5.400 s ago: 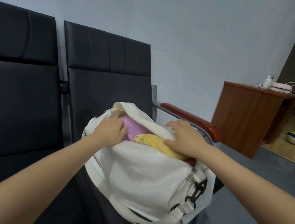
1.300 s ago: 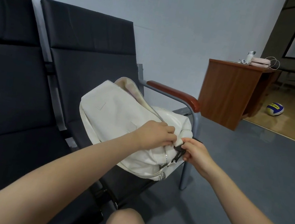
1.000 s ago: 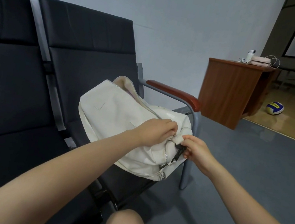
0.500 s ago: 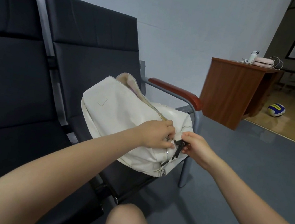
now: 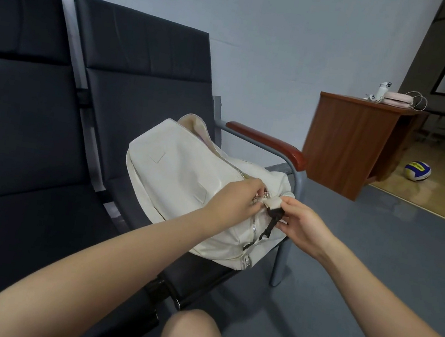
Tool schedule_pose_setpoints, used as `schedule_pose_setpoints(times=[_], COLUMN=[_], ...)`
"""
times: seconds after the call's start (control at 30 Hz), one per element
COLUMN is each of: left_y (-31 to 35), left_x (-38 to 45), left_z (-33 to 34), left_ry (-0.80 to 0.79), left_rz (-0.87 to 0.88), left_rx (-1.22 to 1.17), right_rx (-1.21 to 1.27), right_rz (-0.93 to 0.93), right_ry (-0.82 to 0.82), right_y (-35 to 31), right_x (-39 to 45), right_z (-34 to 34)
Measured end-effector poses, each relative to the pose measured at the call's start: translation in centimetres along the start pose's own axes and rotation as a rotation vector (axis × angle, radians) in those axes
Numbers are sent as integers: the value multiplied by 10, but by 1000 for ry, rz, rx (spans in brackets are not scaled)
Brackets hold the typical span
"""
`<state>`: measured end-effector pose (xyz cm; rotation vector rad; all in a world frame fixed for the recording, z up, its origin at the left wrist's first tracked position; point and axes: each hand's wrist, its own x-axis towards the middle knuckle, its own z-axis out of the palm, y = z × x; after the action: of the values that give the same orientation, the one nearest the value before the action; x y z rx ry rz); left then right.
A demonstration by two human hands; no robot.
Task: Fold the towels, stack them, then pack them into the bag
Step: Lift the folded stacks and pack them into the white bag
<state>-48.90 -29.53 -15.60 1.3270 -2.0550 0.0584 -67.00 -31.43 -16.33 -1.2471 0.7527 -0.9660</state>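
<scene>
Head view: bag (image 5: 185, 180) lies on the chair seat (image 5: 200, 274), towels hidden inside. My left hand (image 5: 235, 198) pinches the zipper pull; my right hand (image 5: 303, 226) pinches the end tab (image 5: 273, 202). If that tab slips, fabric could bunch and jam the zipper.
</scene>
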Motion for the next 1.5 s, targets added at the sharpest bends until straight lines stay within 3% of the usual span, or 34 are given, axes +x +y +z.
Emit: schedule_pose_setpoints(times=[0.23,0.47,0.63,0.7,0.77,0.83,0.9,1.03,1.17,1.3,1.5], left_y=[1,-3,-28,-60,-92,-108,-113,-113,-119,-134,-185], left_x=[2,13,51,57,52,47,47,55,60,63,73], left_z=[-1,-21,-62,-87,-107,-115,-113,-115,-127,-127,-131], left_ry=[27,-93,-133,-112,-62,-13,5,-49,-103,-141,105], left_rz=[-85,-141,-284,-433,-545,-577,-569,-498,-425,-402,-560], left_rx=[64,-15,176,230,220,115,7,-25,86,244,350], right_rx=[-84,-113,-222,-334,-597,-997,-1218,-1383,-1611,-1650,-1449], right_rz=[59,35,-51,-62,-86,-220,-396,-397,-367,-355,-434], right_ry=[-51,-20,89,166,252,355,447,240,141,3,-11], right_y=[-6,-3,-19,-28,-33,-38,-45,-53,-40,-28,-17], right_x=[4,2,-4,-5,-2,10,30,86,140,165,159], right_z=[-3,-1,-2,-4,1,14,35,88,127,133,109])
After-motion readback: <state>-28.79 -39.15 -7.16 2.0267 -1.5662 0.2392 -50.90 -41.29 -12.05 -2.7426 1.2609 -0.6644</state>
